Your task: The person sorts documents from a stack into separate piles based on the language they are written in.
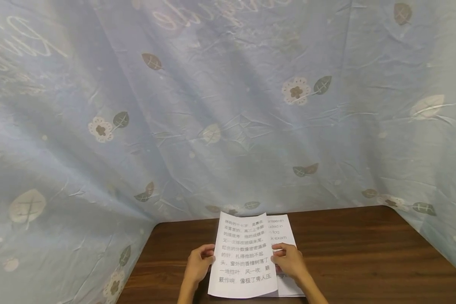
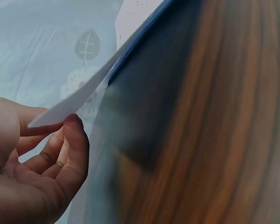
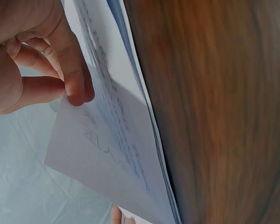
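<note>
A white sheet of paper point(image 1: 243, 253) printed with Chinese characters is raised off the table between both hands. My left hand point(image 1: 198, 264) pinches its left edge between thumb and fingers; the left wrist view shows the sheet point(image 2: 77, 100) edge-on in that pinch. On the opposite edge, my right hand point(image 1: 291, 261) pinches the same sheet, whose underside point(image 3: 93, 149) faces the right wrist view. Below and to the right lies a second sheet point(image 1: 283, 228) with English print, partly covered by the raised one. A thin blue edge point(image 3: 121, 28) shows by the papers.
The dark brown wood-grain table point(image 1: 365, 253) extends to both sides of the papers. A pale blue cloth point(image 1: 228, 160) with leaf and flower prints hangs behind and along the sides of the table.
</note>
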### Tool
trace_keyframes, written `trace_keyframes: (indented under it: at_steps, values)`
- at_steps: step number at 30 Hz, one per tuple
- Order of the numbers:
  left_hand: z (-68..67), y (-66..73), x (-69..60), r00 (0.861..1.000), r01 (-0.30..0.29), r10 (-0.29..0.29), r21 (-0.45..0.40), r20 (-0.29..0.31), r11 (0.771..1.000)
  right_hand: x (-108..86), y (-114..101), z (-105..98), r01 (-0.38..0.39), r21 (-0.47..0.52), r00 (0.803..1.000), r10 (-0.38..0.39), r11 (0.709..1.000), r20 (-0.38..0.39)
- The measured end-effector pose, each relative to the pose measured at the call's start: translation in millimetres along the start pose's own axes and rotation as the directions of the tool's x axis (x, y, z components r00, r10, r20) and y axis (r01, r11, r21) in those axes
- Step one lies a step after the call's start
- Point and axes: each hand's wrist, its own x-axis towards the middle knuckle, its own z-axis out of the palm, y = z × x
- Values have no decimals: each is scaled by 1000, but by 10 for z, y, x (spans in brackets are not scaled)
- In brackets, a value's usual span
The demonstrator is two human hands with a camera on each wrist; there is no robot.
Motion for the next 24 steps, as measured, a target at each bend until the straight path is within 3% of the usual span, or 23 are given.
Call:
trace_keyframes:
  at_steps: [13, 18, 24]
  values:
    - [-446, -106, -73, 998, 65, -65, -50, 12, 997, -23, -67, 291, -17, 54, 994, 11, 998, 107]
    - [-632, -181, -133, 991, 129, -128, -12, 29, 992, -63, -109, 410, -22, 95, 989, 8, 995, 146]
    - [-796, -227, -155, 987, 161, -161, 22, 8, 987, -116, -185, 603, -44, 147, 986, 20, 988, 163]
